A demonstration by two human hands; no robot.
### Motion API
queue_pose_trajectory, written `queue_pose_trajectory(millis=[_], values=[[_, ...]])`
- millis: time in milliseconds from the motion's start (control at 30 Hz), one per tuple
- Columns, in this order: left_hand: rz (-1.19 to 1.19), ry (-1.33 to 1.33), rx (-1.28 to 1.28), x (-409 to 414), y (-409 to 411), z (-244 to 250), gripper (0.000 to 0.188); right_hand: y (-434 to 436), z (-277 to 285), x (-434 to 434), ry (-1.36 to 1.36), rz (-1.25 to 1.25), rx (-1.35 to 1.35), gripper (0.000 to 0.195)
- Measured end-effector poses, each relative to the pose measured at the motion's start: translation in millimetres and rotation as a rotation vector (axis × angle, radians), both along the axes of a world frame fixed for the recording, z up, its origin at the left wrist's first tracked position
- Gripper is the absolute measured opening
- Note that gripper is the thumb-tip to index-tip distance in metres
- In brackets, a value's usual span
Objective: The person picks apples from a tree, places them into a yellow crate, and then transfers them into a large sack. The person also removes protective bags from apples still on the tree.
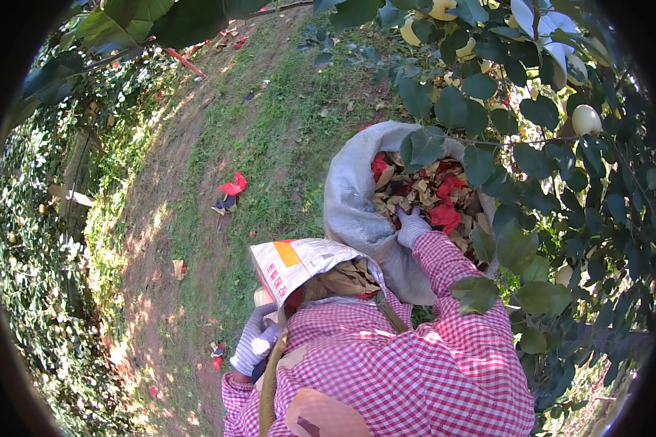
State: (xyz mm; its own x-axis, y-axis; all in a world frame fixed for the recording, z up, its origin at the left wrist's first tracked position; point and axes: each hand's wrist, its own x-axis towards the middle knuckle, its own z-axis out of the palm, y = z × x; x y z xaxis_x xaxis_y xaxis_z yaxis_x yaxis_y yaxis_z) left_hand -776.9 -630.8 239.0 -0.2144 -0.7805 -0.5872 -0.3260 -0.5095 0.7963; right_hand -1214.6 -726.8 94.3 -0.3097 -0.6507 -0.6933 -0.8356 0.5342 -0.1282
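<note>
My right hand (413, 226), in a striped knit glove, reaches into a large whitish woven sack (352, 175). Its visible fingers are spread against crumpled brown and red paper (415, 194) that fills the sack; nothing shows in its grasp. At my waist hangs a white printed carrier bag (306, 262) with an orange patch and red writing. Folded brown paper (347, 281) bulges from its mouth. My left hand (257, 338), gloved too, is beside that bag's left edge and the tan strap (273, 377). Its fingers are bent, and whether they grip the edge is unclear.
Leafy branches (486, 109) with pale fruit (586, 120) overhang the sack on the right. Red and dark paper scraps (230, 191) lie on the grassy ground (268, 158). Another row of foliage (38, 262) and a wooden post (76, 180) stand at left.
</note>
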Motion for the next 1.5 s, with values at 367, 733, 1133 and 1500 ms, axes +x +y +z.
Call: queue_pose_trajectory(millis=[367, 733, 1133, 1500], values=[[-0.263, -0.121, 0.038, 22.6, -19.2, -6.5, 0.071, 63.3, 22.6, 45.1, 0.287, 0.184, -0.62, 0.051], [-0.489, -0.412, -0.017, 45.1, -44.9, -30.8, 0.08, 48.0, 22.8, 84.1, 0.227, 0.173, -0.652, 0.027], [-0.082, -0.546, -0.514, 107.3, -41.6, -40.1, 0.022, 59.2, 166.3, 192.4, -0.274, 0.227, -0.923, 0.017], [-0.222, -0.574, -0.589, 87.5, -52.8, -13.8, 0.028, 30.9, 150.1, 322.9, -0.689, 0.858, -0.422, 0.067]])
